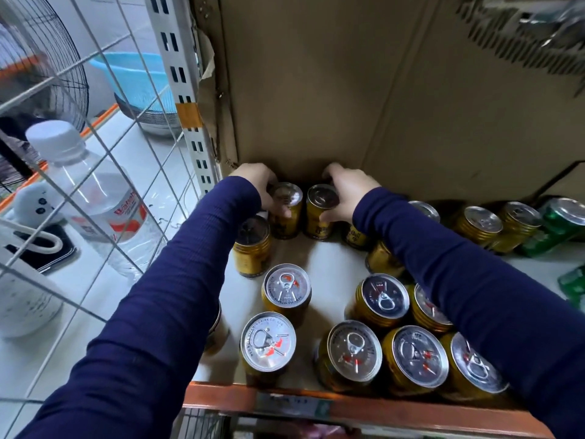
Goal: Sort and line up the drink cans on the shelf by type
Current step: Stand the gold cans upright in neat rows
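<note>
left hand (258, 185) wrapped round left gold can (288, 226) | right hand (349, 193) wrapped round right gold can (316, 218) | cans upright, side by side between the hands, at shelf (329, 258) back | green cans (560, 220) right of right hand

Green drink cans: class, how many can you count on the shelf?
2. One green metal drink can stands at the far right, toward the back. Another sits nearer the front, cut off by the right edge. More may lie out of frame.
</note>
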Demonstrator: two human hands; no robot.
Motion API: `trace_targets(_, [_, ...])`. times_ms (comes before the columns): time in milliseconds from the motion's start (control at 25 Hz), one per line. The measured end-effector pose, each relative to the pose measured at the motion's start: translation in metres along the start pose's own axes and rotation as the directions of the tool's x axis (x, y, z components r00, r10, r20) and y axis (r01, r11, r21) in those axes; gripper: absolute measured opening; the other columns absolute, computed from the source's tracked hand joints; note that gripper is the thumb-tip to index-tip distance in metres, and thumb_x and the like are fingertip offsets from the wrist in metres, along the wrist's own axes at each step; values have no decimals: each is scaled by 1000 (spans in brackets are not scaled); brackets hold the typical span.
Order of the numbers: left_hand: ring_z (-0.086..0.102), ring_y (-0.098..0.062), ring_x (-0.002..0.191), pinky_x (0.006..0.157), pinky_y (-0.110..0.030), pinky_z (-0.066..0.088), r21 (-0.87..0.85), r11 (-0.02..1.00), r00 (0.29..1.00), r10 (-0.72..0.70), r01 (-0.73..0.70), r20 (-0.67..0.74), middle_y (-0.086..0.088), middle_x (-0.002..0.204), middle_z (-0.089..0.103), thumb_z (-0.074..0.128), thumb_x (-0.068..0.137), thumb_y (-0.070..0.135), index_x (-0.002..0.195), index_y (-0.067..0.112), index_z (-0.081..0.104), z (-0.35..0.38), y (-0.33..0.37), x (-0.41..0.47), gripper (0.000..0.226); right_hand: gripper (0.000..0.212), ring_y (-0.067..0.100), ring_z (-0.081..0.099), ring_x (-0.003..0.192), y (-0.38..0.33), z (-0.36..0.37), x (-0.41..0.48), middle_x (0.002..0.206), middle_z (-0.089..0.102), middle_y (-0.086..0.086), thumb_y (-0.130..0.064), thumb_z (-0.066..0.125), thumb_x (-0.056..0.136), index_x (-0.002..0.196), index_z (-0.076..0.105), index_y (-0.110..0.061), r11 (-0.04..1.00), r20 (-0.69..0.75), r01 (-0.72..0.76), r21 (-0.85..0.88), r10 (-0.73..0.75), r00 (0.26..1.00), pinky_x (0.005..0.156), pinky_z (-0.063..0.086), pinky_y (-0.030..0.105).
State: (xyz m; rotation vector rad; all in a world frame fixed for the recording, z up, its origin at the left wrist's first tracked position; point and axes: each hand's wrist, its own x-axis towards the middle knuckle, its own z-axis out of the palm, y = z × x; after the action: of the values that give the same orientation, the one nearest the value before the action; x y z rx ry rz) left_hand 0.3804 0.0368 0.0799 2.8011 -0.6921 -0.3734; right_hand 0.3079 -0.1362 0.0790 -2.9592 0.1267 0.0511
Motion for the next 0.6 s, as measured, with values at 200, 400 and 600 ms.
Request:
trace_targets(200, [58, -24, 99, 75, -30, 46, 81, 997, 1000, -19, 20, -13, -7, 114, 63, 79, 62, 52, 123, 15, 56, 0, 4, -2, 75, 68, 31, 52, 105, 8, -4, -11, 114, 54, 11, -52, 73, 67, 118, 51, -14, 976, -70, 35, -213, -51, 996, 80, 44, 37])
trace_targets(400, [53, -19, 84, 67, -29, 43, 125, 988, 987, 102, -86, -126, -6, 101, 64, 68, 74, 53, 104, 15, 66, -19, 6, -27, 48, 74, 30, 57, 104, 43, -11, -32, 121, 56, 10, -50, 70, 72, 133, 40, -21, 974, 154, -5, -228, 41, 987, 82, 51, 36])
trace_targets(600, [56, -19, 80, 65, -28, 43, 183, 982, 998, -46, 37, 43, -3, 87, 62, 63, 77, 57, 103, 14, 67, -25, 7, -58, 51, 66, 27, 57, 103, 54, -12, -37, 120, 59, 8, -37, 78, 67, 124, 49, -20, 1000, 52, -19, 25, 17, 998, 86, 49, 35])
